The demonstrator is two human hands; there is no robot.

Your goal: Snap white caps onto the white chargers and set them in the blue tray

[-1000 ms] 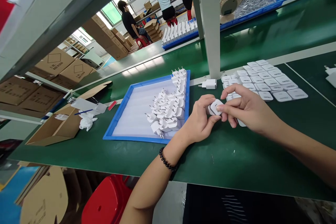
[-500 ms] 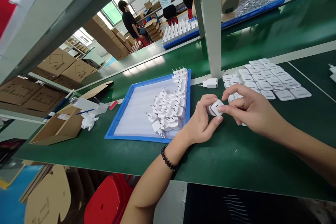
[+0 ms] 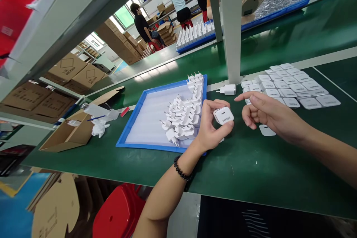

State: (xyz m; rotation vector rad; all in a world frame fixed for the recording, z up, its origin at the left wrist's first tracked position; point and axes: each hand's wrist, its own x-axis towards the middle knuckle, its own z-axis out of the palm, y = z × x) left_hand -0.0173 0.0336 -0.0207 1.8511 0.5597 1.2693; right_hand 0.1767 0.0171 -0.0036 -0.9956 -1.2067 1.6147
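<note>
My left hand (image 3: 213, 126) grips a white charger (image 3: 224, 115), its printed end face with a small port slot turned up toward me. To the right, my right hand (image 3: 266, 115) is apart from it, fingers loosely curled, index finger stretched out, with nothing in it. A single white square plate (image 3: 267, 130) lies just below that hand. Behind it several rows of similar white plates (image 3: 290, 81) are spread on the green table. One white plug charger (image 3: 228, 89) lies on its side beyond my hands. Left of my left hand, many plug chargers (image 3: 182, 119) stand together in a tray.
The tray has a blue rim (image 3: 134, 113). An open cardboard box (image 3: 67, 134) and crumpled white plastic (image 3: 99, 127) lie at the left. A grey post (image 3: 232, 37) rises behind the lone charger. A red stool (image 3: 118, 210) is below the table edge. Several people sit farther back.
My right hand has come off the charger and moved slightly right. My left hand still holds the charger, its printed face now in plain sight.
</note>
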